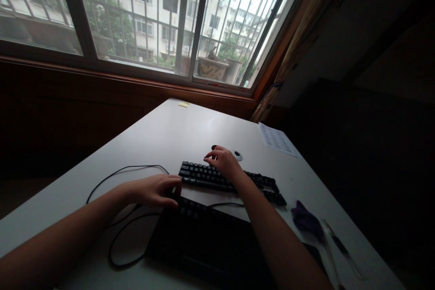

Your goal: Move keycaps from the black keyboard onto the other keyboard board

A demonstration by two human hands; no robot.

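Observation:
My left hand (pixel 159 189) is at the left end of a black keyboard (pixel 204 173), its fingers bent down and its thumb apart from them. Nothing shows between them. The thumb is over the upper left corner of a dark, flat, laptop-like device (pixel 204 244) with keys along its top. My right hand (pixel 223 161) hovers above the keyboard's upper middle, thumb and fingertips drawn together; what is between them is too small to tell. A dark oval piece (pixel 214 147) shows beside its index finger. Some keycaps appear to be off at the keyboard's right part. My right forearm crosses both devices.
A white round object with a dark centre (pixel 238 155) lies behind the keyboard. Black cables (pixel 117 231) loop at left. A purple cloth (pixel 307 221) and a thin tool (pixel 340 242) lie at right. Printed paper (pixel 277 139) and a yellow note (pixel 184 104) are near the table's edges.

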